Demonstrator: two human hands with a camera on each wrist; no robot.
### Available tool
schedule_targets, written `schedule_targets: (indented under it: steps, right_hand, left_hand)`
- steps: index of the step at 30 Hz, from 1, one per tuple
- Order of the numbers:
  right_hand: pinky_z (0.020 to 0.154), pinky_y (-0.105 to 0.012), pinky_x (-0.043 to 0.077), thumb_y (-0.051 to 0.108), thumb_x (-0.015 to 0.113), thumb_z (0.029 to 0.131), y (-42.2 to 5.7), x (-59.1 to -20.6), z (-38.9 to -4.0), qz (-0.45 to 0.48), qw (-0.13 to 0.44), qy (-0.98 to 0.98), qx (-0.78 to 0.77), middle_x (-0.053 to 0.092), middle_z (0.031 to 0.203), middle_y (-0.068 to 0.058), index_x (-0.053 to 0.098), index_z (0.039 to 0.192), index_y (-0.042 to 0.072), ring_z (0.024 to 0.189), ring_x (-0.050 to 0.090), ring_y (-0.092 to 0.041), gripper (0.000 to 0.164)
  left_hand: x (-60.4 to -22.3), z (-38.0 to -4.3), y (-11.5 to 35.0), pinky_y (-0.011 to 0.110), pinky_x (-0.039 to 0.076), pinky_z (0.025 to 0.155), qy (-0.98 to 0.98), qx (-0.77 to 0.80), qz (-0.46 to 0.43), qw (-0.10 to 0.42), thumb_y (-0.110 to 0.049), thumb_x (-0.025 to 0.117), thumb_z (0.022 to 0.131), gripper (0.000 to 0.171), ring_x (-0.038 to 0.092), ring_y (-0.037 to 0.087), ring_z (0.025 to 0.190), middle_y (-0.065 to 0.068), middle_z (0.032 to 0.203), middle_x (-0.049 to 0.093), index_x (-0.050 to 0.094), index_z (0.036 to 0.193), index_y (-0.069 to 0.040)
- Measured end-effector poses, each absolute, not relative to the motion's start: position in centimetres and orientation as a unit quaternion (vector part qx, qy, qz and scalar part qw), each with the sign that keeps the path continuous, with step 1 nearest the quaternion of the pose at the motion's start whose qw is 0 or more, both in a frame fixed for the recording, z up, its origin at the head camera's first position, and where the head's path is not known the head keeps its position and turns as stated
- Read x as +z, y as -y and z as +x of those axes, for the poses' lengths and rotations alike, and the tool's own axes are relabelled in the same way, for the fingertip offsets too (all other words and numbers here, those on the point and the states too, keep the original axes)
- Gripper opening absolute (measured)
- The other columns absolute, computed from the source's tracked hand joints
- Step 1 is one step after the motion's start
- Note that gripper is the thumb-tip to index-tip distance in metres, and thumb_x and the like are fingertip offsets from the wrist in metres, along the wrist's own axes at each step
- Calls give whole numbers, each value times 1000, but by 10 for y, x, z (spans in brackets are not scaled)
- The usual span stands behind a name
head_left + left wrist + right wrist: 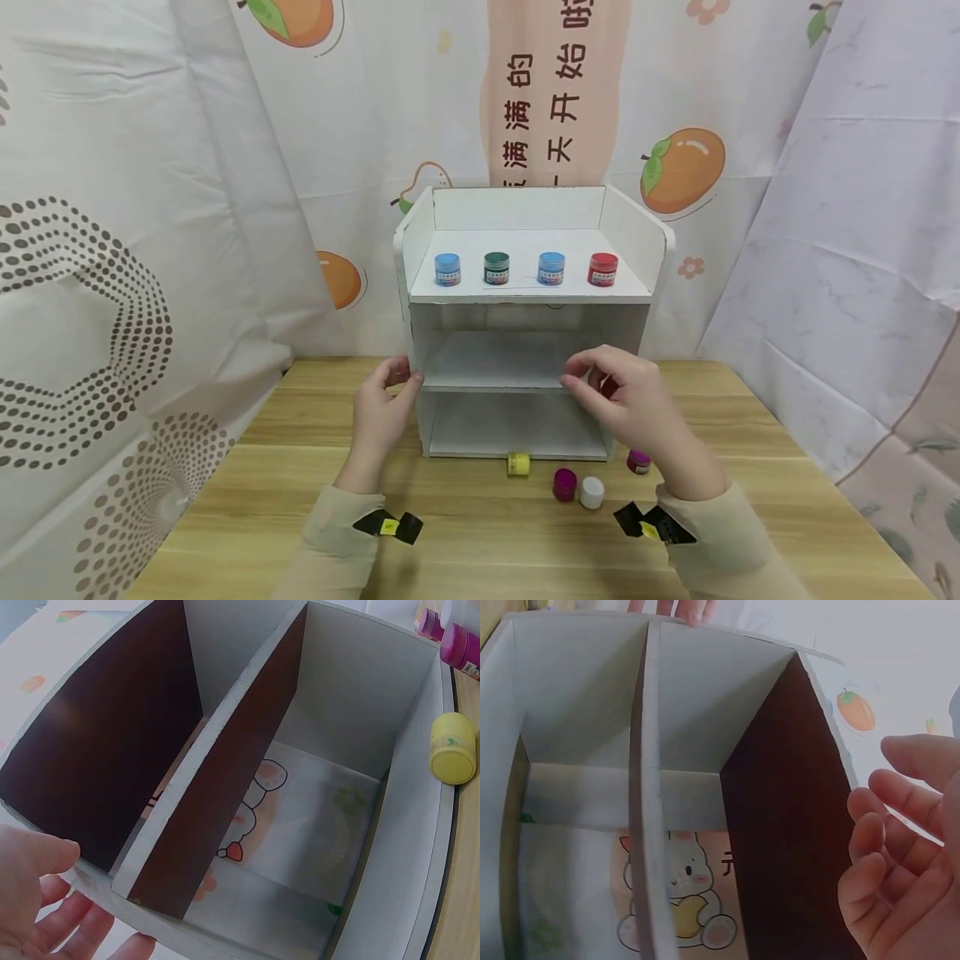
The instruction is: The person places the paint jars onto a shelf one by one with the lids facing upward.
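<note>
A white shelf unit point(517, 382) with open tiers stands on the wooden table. My left hand point(384, 408) is at its left side panel; in the left wrist view the thumb point(56, 853) lies by the panel's front edge and the fingers run along its outer side. In front of the right side is my right hand point(626, 400), fingers loosely bent and holding nothing. On the top tier, in a row, sit a light blue jar point(447, 269), a dark green jar point(497, 267), a blue jar point(551, 268) and a red jar point(602, 269).
On the table before the shelf, a yellow jar point(518, 464) lies on its side. Right of it are a magenta jar point(565, 484), a white jar point(592, 492) and another magenta jar point(639, 462) near my right wrist. A patterned curtain point(360, 108) hangs behind.
</note>
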State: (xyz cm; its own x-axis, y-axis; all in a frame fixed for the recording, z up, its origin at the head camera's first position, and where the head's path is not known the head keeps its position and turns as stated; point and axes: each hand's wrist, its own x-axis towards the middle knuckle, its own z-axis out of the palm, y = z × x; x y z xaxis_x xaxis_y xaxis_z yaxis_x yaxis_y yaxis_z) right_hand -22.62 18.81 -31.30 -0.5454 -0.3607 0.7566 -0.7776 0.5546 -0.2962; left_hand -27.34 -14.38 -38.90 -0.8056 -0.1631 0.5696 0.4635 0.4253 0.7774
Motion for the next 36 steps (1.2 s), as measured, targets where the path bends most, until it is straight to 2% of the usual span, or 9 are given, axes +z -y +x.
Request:
schedule_targets:
  steps: [12,19,25,30,36]
  right_hand:
    - [52,-27,50,18,72,87,-185,-340,-228,336,278,825,360,60,85,14,67,98,16,69,54,-7,13]
    - [54,-26,50,21,72,87,-183,-354,-231,323,263,832,367,60,87,14,66,101,24,69,54,-7,15]
    - [54,-25,48,21,72,87,-180,-363,-236,318,261,846,338,58,83,14,67,101,21,67,51,-6,15]
    - [60,-28,51,24,71,87,-176,-371,-238,309,228,874,297,61,92,9,67,105,16,77,56,-8,20]
    - [72,-35,53,25,69,89,-169,-380,-241,314,145,896,277,64,110,0,65,115,13,94,58,-14,29]
  left_hand:
    - [-388,-273,144,41,52,72,787,-538,-94,289,-25,69,88,26,58,11,94,2,101,65,64,109,-9]
    - [-388,-272,143,41,52,71,784,-541,-96,288,-24,69,89,25,58,11,94,2,101,65,64,108,-9]
    - [-389,-272,143,41,53,71,785,-538,-97,291,-23,70,88,25,58,11,94,2,100,65,64,108,-9]
    - [-389,-271,142,41,52,72,786,-538,-95,290,-22,70,88,25,58,11,94,3,101,65,63,108,-8]
    - [-388,-270,142,42,52,73,788,-536,-91,288,-22,69,89,25,58,12,95,3,101,65,63,109,-8]
